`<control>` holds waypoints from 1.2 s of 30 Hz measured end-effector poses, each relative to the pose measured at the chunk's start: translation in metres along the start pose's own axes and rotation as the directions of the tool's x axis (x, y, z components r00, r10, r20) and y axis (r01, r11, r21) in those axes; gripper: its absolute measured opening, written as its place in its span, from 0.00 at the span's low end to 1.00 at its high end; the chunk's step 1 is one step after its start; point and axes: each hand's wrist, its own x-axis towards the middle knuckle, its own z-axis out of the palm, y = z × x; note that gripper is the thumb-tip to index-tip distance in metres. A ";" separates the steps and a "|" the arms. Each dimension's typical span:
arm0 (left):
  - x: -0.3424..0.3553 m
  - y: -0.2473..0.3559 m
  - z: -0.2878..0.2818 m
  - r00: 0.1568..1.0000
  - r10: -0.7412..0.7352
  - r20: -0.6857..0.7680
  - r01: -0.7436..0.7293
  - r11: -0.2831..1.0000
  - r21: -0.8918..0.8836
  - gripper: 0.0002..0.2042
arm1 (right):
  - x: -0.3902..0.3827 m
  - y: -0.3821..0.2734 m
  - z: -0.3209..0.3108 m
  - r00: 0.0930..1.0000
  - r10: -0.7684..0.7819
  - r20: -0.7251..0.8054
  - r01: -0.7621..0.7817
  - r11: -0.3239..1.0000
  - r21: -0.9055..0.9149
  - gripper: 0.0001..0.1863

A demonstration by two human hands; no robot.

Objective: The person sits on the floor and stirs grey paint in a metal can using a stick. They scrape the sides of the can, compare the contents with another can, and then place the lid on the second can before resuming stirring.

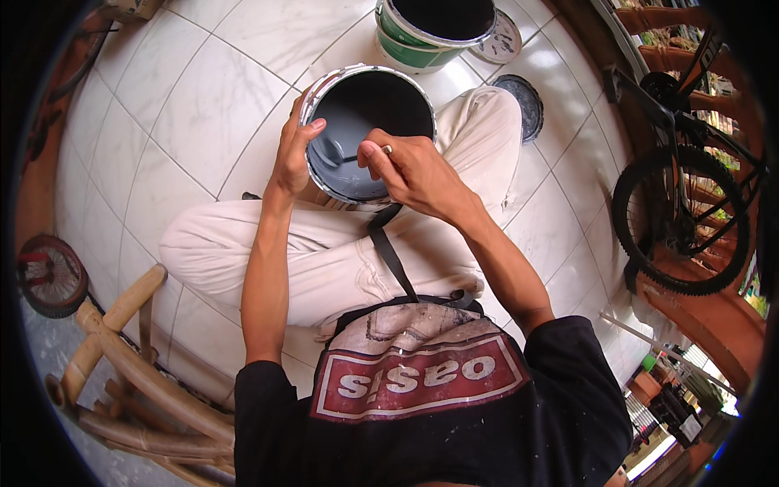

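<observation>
A paint bucket (337, 75) with a paint-smeared white rim rests between my crossed legs. Dark grey paint (373, 105) fills its inside, and ripples show near the left wall. My left hand (294, 154) grips the bucket's left side, thumb over the rim and fingers outside. In my right hand (410, 166), closed above the near right rim, is a thin stick (350, 159). Its pale round end pokes out of the fist, and its other end reaches into the paint. The submerged tip is hidden.
A green and white bucket (406, 53) with dark contents stands beyond. A dark lid (519, 105) and a paint-stained lid (497, 39) lie beside my knee and that bucket. A bicycle (686, 211) stands at right, bamboo furniture (146, 381) at lower left. The floor is white tile.
</observation>
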 end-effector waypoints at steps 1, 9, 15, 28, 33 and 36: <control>0.000 0.000 0.000 1.000 0.012 -0.001 -0.012 1.000 0.017 0.33 | 0.000 0.001 -0.003 0.999 0.029 -0.026 -0.030 0.999 -0.045 0.16; 0.000 0.000 0.000 1.000 0.004 0.001 -0.004 1.000 -0.025 0.34 | -0.010 0.011 0.002 0.995 0.011 -0.102 -0.021 0.995 -0.102 0.13; -0.002 0.004 0.001 1.000 -0.023 -0.005 0.023 1.000 -0.013 0.34 | -0.017 -0.001 -0.004 0.990 0.005 -0.138 -0.020 0.994 -0.105 0.19; 0.000 0.002 0.001 1.000 -0.013 -0.007 0.013 1.000 0.014 0.35 | -0.019 0.009 -0.010 0.974 0.091 -0.206 -0.126 0.978 -0.165 0.16; 0.001 0.001 0.001 1.000 0.001 -0.008 -0.001 1.000 0.020 0.35 | -0.019 0.012 -0.017 0.869 0.111 -0.482 -0.220 0.960 -0.175 0.19; -0.001 0.002 0.000 1.000 -0.005 -0.007 0.005 1.000 0.019 0.35 | -0.026 0.010 -0.011 0.920 0.327 -0.217 -0.307 0.944 0.120 0.20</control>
